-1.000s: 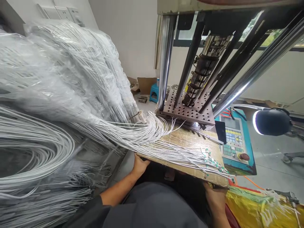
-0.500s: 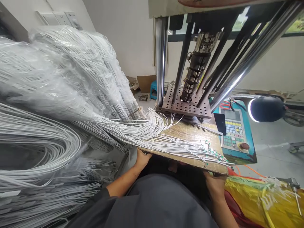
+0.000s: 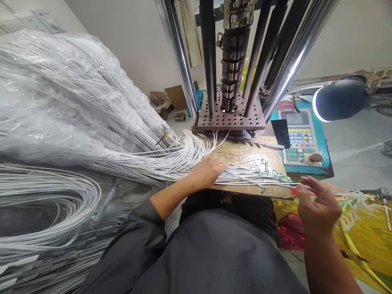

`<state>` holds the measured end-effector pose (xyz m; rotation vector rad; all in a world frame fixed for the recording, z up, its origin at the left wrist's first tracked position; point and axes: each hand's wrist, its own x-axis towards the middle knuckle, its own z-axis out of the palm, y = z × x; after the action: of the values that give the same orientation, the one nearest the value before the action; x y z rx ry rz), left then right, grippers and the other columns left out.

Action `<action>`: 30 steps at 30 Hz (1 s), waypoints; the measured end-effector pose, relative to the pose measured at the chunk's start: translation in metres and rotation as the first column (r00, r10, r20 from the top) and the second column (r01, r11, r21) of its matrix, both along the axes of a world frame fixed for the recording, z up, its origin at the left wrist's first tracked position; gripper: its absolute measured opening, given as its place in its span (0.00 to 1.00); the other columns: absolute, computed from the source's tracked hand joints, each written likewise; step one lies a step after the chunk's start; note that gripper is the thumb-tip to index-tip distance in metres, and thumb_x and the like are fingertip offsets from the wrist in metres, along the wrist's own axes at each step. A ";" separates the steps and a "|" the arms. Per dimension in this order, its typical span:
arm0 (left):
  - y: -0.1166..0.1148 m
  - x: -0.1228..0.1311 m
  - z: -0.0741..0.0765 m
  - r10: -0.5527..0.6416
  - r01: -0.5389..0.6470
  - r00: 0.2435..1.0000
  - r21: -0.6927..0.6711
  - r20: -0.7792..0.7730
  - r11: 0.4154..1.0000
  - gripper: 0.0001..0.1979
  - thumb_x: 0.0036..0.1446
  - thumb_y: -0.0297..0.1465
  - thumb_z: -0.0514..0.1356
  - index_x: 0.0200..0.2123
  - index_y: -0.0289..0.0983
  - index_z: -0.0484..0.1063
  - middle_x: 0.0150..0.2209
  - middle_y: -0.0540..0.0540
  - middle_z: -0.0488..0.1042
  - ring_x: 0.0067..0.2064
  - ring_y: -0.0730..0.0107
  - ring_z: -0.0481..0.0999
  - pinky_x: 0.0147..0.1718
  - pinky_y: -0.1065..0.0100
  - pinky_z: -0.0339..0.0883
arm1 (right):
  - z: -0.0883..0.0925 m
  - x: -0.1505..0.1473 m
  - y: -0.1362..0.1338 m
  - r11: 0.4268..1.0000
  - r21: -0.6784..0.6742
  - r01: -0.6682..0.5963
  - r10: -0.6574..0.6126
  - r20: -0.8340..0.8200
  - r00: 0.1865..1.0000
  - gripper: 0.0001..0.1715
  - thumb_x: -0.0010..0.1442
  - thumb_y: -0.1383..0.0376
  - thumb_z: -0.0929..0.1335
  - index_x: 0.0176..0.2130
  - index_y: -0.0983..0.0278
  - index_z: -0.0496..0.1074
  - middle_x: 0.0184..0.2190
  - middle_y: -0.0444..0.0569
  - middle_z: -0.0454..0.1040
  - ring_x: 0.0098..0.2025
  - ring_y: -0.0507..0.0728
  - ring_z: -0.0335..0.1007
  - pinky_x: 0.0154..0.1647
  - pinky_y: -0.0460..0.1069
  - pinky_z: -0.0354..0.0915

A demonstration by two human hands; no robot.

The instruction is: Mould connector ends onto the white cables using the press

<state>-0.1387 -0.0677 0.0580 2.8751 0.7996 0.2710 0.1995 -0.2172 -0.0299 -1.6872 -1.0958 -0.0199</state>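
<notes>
A flat brown board (image 3: pixel 245 152) lies in front of me under a press. Many thin white wires (image 3: pixel 183 157) fan across it, their green-tipped ends (image 3: pixel 269 173) pointing right. My left hand (image 3: pixel 208 171) rests palm-down on the wires at the board's near edge, fingers stretched flat. My right hand (image 3: pixel 317 204) hovers off the board's right corner, fingers apart and loosely curled, holding nothing, just past the wire tips.
The press has chrome columns (image 3: pixel 176 53) and a perforated metal plate (image 3: pixel 231 116) behind the board. A teal control panel (image 3: pixel 301 141) and a lamp (image 3: pixel 339 100) stand at the right. Bagged white wire bundles (image 3: pixel 61 102) fill the left. Yellow sheeting (image 3: pixel 367 228) lies lower right.
Both hands left the board's underside edge. The left hand moved up onto the wires; the right hand lifted free to the right. The view tilted down and closer.
</notes>
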 end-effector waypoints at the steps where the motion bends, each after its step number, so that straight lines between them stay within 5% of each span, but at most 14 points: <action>1: 0.013 0.022 -0.001 -0.013 0.015 0.996 0.013 -0.092 1.000 0.23 0.61 0.19 0.53 0.58 0.37 0.71 0.53 0.36 0.74 0.55 0.55 0.72 0.52 0.57 0.68 | 0.007 -0.008 0.015 0.996 0.057 -0.064 0.060 0.060 0.996 0.21 0.61 0.61 0.72 0.53 0.62 0.77 0.48 0.57 0.80 0.48 0.64 0.79 0.57 0.62 0.72; 3: 0.031 0.051 -0.006 -0.031 0.030 0.970 -0.012 -0.241 0.999 0.22 0.60 0.17 0.52 0.55 0.35 0.72 0.49 0.36 0.75 0.51 0.56 0.73 0.48 0.59 0.69 | 0.015 -0.022 0.039 0.979 0.125 -0.161 0.144 0.136 0.980 0.20 0.59 0.64 0.73 0.52 0.62 0.78 0.45 0.54 0.82 0.46 0.62 0.79 0.55 0.60 0.73; 6: 0.043 0.062 -0.013 -0.083 0.062 0.949 -0.080 -0.303 0.995 0.18 0.60 0.17 0.51 0.49 0.34 0.74 0.45 0.38 0.75 0.47 0.58 0.74 0.45 0.62 0.68 | 0.012 -0.030 0.055 0.974 0.155 -0.166 0.145 0.140 0.980 0.21 0.59 0.68 0.73 0.53 0.62 0.77 0.43 0.53 0.82 0.46 0.62 0.79 0.53 0.60 0.74; 10: 0.054 0.053 -0.018 -0.108 0.065 0.976 -0.224 -0.188 0.972 0.15 0.58 0.20 0.54 0.46 0.35 0.74 0.43 0.41 0.75 0.46 0.60 0.74 0.47 0.63 0.68 | 0.004 -0.026 0.051 0.972 0.166 -0.166 0.154 0.086 0.984 0.23 0.59 0.69 0.73 0.55 0.61 0.77 0.44 0.52 0.82 0.45 0.61 0.80 0.54 0.60 0.73; 15: 0.066 0.051 -0.012 0.049 -0.048 0.999 -0.410 -0.008 0.911 0.10 0.62 0.27 0.54 0.41 0.35 0.75 0.42 0.43 0.75 0.44 0.63 0.74 0.47 0.64 0.69 | 0.007 -0.022 0.049 0.969 0.128 -0.209 0.208 0.019 0.978 0.23 0.60 0.69 0.73 0.55 0.59 0.77 0.42 0.50 0.82 0.43 0.60 0.80 0.52 0.59 0.74; 18: 0.073 0.071 -0.001 0.084 -0.087 0.996 -0.523 -0.028 0.848 0.10 0.62 0.29 0.56 0.41 0.36 0.76 0.40 0.45 0.78 0.40 0.65 0.75 0.41 0.65 0.68 | 0.007 -0.021 0.050 0.980 0.114 -0.163 0.171 -0.071 0.983 0.21 0.61 0.68 0.73 0.54 0.59 0.77 0.41 0.49 0.82 0.41 0.59 0.80 0.52 0.58 0.74; 21: 0.079 0.103 0.011 -0.045 0.010 0.998 -0.613 -0.042 0.790 0.11 0.59 0.33 0.60 0.43 0.36 0.78 0.40 0.46 0.79 0.39 0.65 0.75 0.40 0.67 0.66 | 0.006 -0.020 0.050 0.986 0.108 -0.127 0.142 -0.147 0.979 0.20 0.62 0.66 0.72 0.54 0.59 0.78 0.40 0.49 0.82 0.41 0.59 0.80 0.52 0.58 0.74; 25: 0.078 0.128 0.020 -0.129 0.077 0.991 -0.641 -0.035 0.764 0.10 0.61 0.35 0.59 0.32 0.35 0.77 0.30 0.48 0.76 0.33 0.68 0.72 0.36 0.68 0.63 | 0.007 -0.019 0.052 0.982 0.107 -0.152 0.161 -0.080 0.984 0.18 0.62 0.66 0.72 0.52 0.60 0.78 0.40 0.49 0.83 0.41 0.58 0.80 0.50 0.57 0.74; 30: 0.071 0.124 0.011 0.025 0.012 0.998 -0.636 0.049 0.771 0.12 0.64 0.36 0.57 0.30 0.36 0.71 0.28 0.49 0.72 0.31 0.71 0.69 0.32 0.69 0.60 | 0.009 -0.020 0.053 0.977 0.124 -0.176 0.181 -0.035 0.983 0.16 0.63 0.66 0.71 0.51 0.60 0.79 0.40 0.49 0.83 0.40 0.58 0.80 0.48 0.55 0.75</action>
<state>-0.0144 0.0032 0.0693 2.2079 0.7147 0.0534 0.1798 -0.1641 -0.0213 -1.4700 -1.1845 0.0655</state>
